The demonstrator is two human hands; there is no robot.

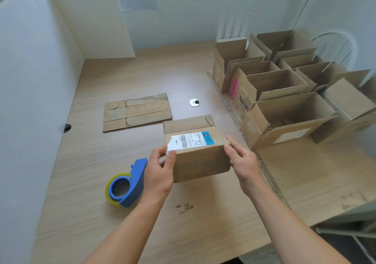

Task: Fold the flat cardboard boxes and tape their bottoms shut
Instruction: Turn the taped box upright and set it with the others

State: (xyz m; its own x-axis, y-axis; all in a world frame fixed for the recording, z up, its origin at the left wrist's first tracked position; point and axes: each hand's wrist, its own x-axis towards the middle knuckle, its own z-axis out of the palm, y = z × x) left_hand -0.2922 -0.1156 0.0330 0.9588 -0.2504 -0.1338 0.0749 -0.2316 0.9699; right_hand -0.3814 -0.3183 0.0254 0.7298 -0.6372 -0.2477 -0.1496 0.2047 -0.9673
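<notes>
The cardboard box [200, 163] sits at the centre of the frame, squared up into shape, its labelled face [193, 139] turned upward and a loose flap standing out at its far edge; whether it rests on the counter [101, 212] or is held just above it I cannot tell. The left hand [159, 170] grips the box's left end, thumb curled over the top corner; the right hand [242, 162] holds the right end, thumb and fingers closed on the upper corner.

Just left of the left hand, at lower left of the frame, a blue tape dispenser [127, 184] lies on the counter, untouched; beyond the box, left of centre, one flat cardboard sheet [137, 112] lies unfolded; at upper right a cluster of assembled boxes [284, 105] stands with tops open.

Judging from this, the job looks well advanced; several boxes appear finished; the one in hand seems folded, though its underside is hidden, so taping cannot be confirmed; the flat sheet remains to be folded and taped.
</notes>
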